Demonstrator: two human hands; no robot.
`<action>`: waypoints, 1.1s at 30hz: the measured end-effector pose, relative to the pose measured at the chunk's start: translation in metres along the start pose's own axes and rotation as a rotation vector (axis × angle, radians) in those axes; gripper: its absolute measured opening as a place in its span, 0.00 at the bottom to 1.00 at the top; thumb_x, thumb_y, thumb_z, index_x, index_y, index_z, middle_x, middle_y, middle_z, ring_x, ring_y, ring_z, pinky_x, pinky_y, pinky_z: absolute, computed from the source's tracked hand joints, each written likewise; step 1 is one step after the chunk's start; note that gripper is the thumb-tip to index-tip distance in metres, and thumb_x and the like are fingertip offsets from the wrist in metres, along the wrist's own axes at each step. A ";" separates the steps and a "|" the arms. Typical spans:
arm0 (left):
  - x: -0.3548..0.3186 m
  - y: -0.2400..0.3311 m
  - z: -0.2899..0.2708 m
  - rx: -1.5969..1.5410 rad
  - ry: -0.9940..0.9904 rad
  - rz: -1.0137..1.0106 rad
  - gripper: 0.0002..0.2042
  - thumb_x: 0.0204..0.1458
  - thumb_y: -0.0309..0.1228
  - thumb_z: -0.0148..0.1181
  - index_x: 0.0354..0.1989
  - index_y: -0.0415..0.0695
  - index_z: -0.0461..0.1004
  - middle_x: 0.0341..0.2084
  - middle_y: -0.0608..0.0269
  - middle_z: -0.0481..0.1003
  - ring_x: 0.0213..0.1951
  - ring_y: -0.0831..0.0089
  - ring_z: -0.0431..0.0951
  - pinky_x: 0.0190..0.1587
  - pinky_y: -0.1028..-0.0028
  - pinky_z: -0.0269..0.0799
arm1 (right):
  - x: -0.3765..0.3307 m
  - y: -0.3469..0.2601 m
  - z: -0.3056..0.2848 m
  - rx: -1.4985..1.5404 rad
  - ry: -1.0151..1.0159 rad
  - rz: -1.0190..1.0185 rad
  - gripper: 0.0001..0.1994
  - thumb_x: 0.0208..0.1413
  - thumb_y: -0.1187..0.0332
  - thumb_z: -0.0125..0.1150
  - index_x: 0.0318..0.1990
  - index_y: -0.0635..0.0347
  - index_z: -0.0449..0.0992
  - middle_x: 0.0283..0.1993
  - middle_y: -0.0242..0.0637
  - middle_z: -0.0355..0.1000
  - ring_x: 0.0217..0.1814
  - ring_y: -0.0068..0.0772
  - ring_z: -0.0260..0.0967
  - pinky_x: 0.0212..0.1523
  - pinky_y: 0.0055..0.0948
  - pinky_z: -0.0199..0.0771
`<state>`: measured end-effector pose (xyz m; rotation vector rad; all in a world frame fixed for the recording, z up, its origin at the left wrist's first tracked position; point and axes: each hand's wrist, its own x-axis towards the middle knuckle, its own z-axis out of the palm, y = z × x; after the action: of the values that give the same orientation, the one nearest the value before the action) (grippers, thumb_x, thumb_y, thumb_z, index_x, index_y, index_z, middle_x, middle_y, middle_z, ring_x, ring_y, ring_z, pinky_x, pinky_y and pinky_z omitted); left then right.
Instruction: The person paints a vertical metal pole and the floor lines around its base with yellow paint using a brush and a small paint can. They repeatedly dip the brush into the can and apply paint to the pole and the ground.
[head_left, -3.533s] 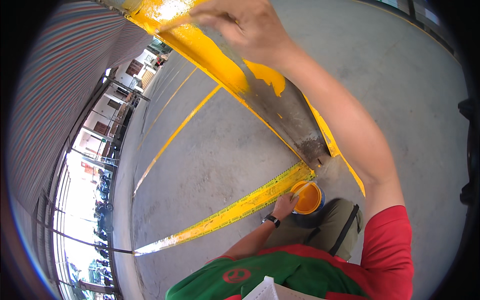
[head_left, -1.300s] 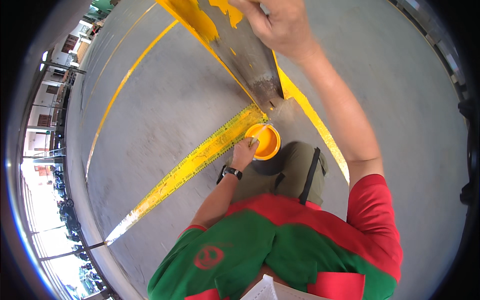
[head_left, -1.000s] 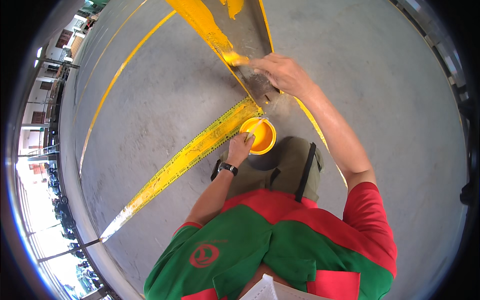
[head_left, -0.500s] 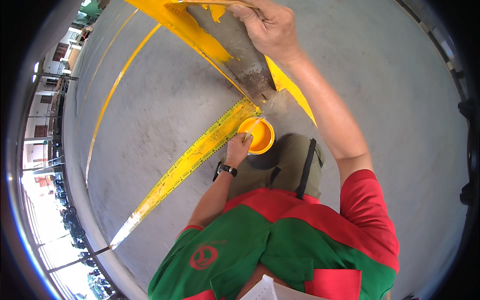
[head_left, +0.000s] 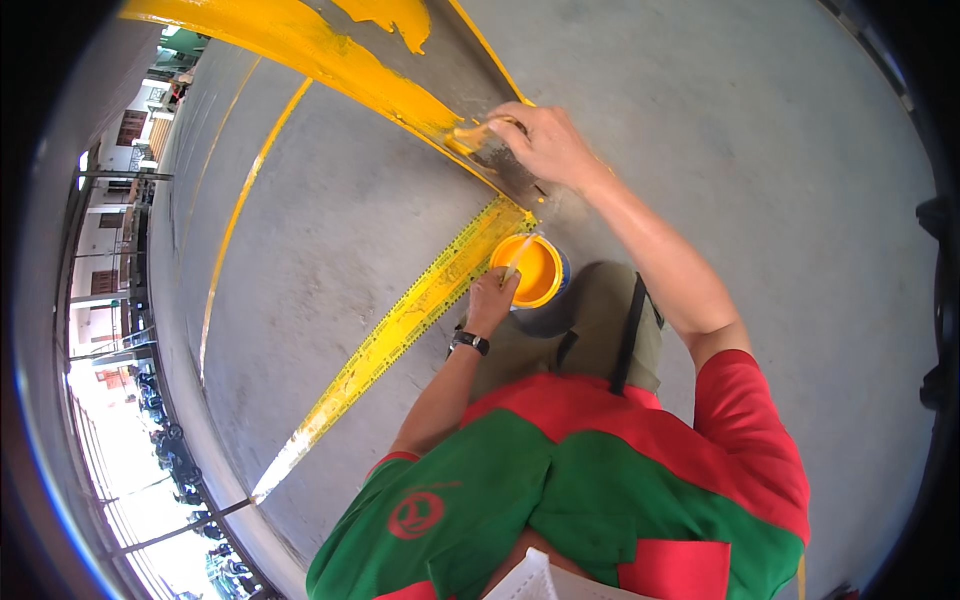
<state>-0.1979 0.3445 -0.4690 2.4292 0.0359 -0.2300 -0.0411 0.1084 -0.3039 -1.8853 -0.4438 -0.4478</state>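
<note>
My right hand (head_left: 552, 145) is closed around the handle of a paintbrush (head_left: 470, 136). Its yellow-coated bristles press against the low part of a steel beam or post (head_left: 385, 85). That beam has wet yellow paint along its near edge, while its middle face is partly bare grey. Below it, my left hand (head_left: 493, 298), with a black watch on the wrist, grips the rim or handle of a paint can (head_left: 554, 291). Yellow paint fills the can, and a pale strip crosses its opening. My left fingertips are partly hidden by the rim.
A yellow floor stripe (head_left: 400, 322) edged with patterned tape runs from the beam's foot to the lower left. Another yellow line (head_left: 245, 210) crosses the grey floor (head_left: 760, 200) at left. My bent knees (head_left: 600, 310) are just beside the can.
My right hand has brought the brush down along the beam toward its foot. In the picture, the can and my left hand sit slightly further right.
</note>
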 end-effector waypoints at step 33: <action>0.000 -0.011 0.007 -0.103 0.089 0.046 0.17 0.56 0.41 0.65 0.44 0.38 0.82 0.32 0.39 0.81 0.38 0.45 0.82 0.42 0.55 0.77 | 0.051 -0.103 -0.025 -0.322 -0.155 -0.507 0.09 0.61 0.72 0.65 0.48 0.61 0.79 0.37 0.46 0.81 0.35 0.45 0.82 0.35 0.34 0.80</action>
<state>-0.2003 0.3484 -0.4815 2.3338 0.0307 -0.0962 -0.0515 0.1243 -0.1874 -2.1196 -1.0142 -0.7442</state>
